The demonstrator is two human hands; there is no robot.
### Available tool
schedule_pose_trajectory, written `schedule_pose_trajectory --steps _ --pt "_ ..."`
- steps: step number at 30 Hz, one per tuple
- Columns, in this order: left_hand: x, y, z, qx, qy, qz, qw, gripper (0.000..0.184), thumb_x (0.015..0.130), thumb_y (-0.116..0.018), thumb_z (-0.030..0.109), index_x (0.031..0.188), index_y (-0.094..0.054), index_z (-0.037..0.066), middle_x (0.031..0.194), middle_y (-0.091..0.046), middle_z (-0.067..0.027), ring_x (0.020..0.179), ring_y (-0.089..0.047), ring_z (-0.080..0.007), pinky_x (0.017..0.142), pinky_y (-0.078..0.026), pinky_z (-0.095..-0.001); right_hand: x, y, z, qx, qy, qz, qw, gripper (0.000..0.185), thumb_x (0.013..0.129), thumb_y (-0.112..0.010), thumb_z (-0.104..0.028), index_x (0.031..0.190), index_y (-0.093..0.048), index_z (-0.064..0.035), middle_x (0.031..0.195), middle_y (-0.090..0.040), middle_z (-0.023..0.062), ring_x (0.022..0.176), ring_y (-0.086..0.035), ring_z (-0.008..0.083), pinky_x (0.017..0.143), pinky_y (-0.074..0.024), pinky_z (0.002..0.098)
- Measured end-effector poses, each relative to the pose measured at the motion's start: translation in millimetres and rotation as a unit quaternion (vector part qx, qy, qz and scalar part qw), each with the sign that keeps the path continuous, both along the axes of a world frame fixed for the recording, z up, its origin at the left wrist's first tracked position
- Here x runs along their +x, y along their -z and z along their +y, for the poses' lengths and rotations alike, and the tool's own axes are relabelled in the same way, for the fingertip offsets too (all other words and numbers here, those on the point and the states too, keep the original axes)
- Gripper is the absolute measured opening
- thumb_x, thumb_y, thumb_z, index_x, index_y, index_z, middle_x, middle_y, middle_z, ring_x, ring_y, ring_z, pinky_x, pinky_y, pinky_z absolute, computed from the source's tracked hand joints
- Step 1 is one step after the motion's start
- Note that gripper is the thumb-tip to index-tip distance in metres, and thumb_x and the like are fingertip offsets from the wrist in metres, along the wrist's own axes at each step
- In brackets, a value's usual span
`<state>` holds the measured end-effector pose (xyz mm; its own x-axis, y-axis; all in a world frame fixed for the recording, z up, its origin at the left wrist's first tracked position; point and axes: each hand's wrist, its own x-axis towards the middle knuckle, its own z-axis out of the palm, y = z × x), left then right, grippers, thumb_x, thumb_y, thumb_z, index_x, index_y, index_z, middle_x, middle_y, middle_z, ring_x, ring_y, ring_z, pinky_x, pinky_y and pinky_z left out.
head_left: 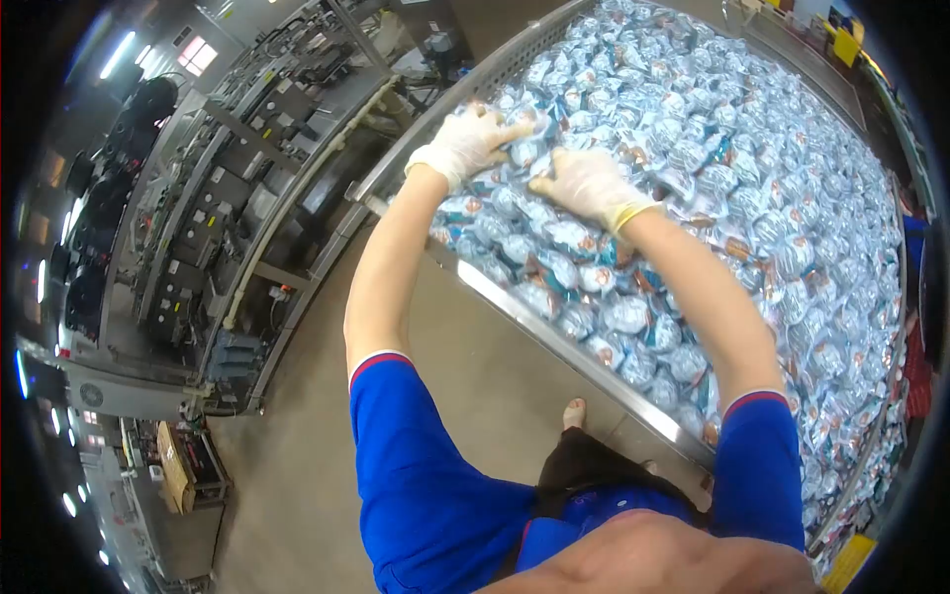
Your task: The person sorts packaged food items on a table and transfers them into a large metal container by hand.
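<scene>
Head view, with a clock face laid over it: where are the hands?

Both are over a heap of small clear plastic packets (712,198). The left hand (465,147) is at twelve o'clock and the right hand (594,188) between one and two. Each wears a thin, pale glove.

And how do the fingers stand?

On the left hand they are spread wide, with the thumb well out to the three o'clock side. On the right hand they bend toward ten o'clock, and the gap to the thumb is narrow. Fingertips on both hands touch packets, but I cannot tell whether either has one gripped.

What lies between the hands?

More packets, bluish and shiny, some with orange or brown marks.

Where does the heap sit?

In a large metal tray (586,362), from twelve round to four. Its near rim slants down toward five, and the far side wall at twelve is full of small holes.

What else do you see?

Machines (213,213) line the room from nine to eleven. The bare floor (307,406) shows at seven, and a light shoe (574,414) is near five. Two blue sleeves (411,445) with red trim come up from below, and a yellow card (849,564) is at four.
</scene>
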<state>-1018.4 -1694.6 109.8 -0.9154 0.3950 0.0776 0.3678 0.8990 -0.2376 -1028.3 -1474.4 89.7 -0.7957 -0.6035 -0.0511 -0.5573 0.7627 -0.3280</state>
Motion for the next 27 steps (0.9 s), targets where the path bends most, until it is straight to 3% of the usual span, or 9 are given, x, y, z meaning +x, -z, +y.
schedule_pose_trajectory --steps 5,8,11,15,20,24,25,26,27 --pt "-20.0 25.1 -32.7 0.141 -0.009 -0.163 0.976 0.065 0.085 -0.073 0.024 0.146 -0.053 0.036 0.14 -0.057 -0.0131 0.131 -0.05 -0.0331 0.111 -0.042 -0.0402 9.9 -15.4 -15.8 0.093 -0.007 -0.037 0.995 0.069 0.095 -0.053 -0.063 0.122 -0.06 0.0002 0.11 -0.073 0.0194 0.104 -0.07 0.0324 0.096 -0.0444 0.0497" --pt "-39.9 24.2 -51.3 0.212 -0.032 -0.298 0.93 0.064 0.084 -0.075 0.033 0.145 -0.056 0.029 0.146 -0.056 -0.0116 0.133 -0.052 -0.0284 0.115 -0.036 -0.0363 27.9 -10.2 0.3 0.06 -0.021 -0.043 0.997 0.101 0.088 -0.049 -0.078 0.132 -0.05 0.0129 0.12 -0.065 0.0279 0.113 -0.064 0.0398 0.099 -0.0482 0.0483" --pt "-48.4 23.1 -45.9 0.412 -0.092 -0.395 0.816 0.052 0.088 -0.074 0.033 0.137 -0.065 0.02 0.141 -0.06 -0.0117 0.132 -0.052 -0.0252 0.114 -0.036 -0.0342 29.0 -10.5 2.7 0.061 -0.012 -0.034 0.998 0.105 0.086 -0.052 -0.078 0.134 -0.048 0.0142 0.126 -0.062 0.0281 0.119 -0.061 0.0395 0.1 -0.0481 0.0478" --pt "-41.0 17.0 -29.7 0.315 -0.1 -0.332 0.884 0.052 0.088 -0.073 0.043 0.133 -0.068 0.016 0.136 -0.064 -0.0122 0.129 -0.055 -0.0219 0.111 -0.038 -0.0308 27.4 -3.3 1.8 0.017 -0.003 -0.063 0.998 0.107 0.083 -0.054 -0.08 0.135 -0.048 0.0132 0.128 -0.061 0.0259 0.122 -0.059 0.0381 0.103 -0.0451 0.0487" --pt "-11.4 -7.3 26.8 0.02 -0.161 -0.139 0.977 0.04 0.089 -0.06 0.053 0.124 -0.072 0.038 0.142 -0.058 -0.0068 0.135 -0.049 -0.0367 0.11 -0.034 -0.0617 52.1 -25.7 43.7 -0.02 -0.109 0.124 0.986 0.077 0.081 -0.071 -0.063 0.128 -0.059 -0.0037 0.121 -0.066 0.0194 0.114 -0.064 0.0374 0.091 -0.0526 0.0464" --pt "-4.4 2.3 42.1 0.023 -0.113 -0.019 0.993 0.037 0.082 -0.07 0.038 0.116 -0.076 0.027 0.121 -0.066 -0.0102 0.11 -0.064 -0.0327 0.096 -0.05 -0.0455 70.9 -98.5 146.5 0.044 -0.143 0.123 0.981 0.053 0.079 -0.077 -0.052 0.104 -0.074 -0.0059 0.102 -0.071 0.0147 0.1 -0.068 0.033 0.087 -0.0538 0.0453" --pt "8.3 -2.6 50.3 0.04 -0.067 0.021 0.997 0.039 0.081 -0.071 0.033 0.118 -0.075 0.024 0.125 -0.065 -0.0126 0.112 -0.064 -0.0333 0.096 -0.051 -0.043 79.9 -119.2 184.1 0.089 -0.11 0.082 0.987 0.046 0.079 -0.078 -0.048 0.099 -0.075 -0.007 0.095 -0.073 0.0133 0.093 -0.07 0.0327 0.084 -0.0544 0.0444" --pt "-0.2 12.1 40.6 0.021 -0.064 0.085 0.994 0.041 0.081 -0.073 0.031 0.12 -0.074 0.021 0.129 -0.064 -0.0149 0.115 -0.063 -0.0338 0.098 -0.05 -0.0411 91.4 -125.3 238.6 -0.024 -0.114 0.126 0.985 0.045 0.082 -0.076 -0.047 0.097 -0.074 -0.0052 0.092 -0.073 0.0143 0.093 -0.07 0.0336 0.083 -0.0544 0.044" --pt "10.1 -7.5 65.2 0.149 -0.095 -0.002 0.984 0.043 0.082 -0.072 0.033 0.122 -0.073 0.017 0.132 -0.062 -0.018 0.12 -0.06 -0.0355 0.101 -0.048 -0.0424 102.6 -135.9 282.1 -0.021 -0.072 0.133 0.988 0.048 0.084 -0.074 -0.049 0.1 -0.072 -0.0034 0.097 -0.072 0.0166 0.097 -0.068 0.0355 0.085 -0.0538 0.0455"
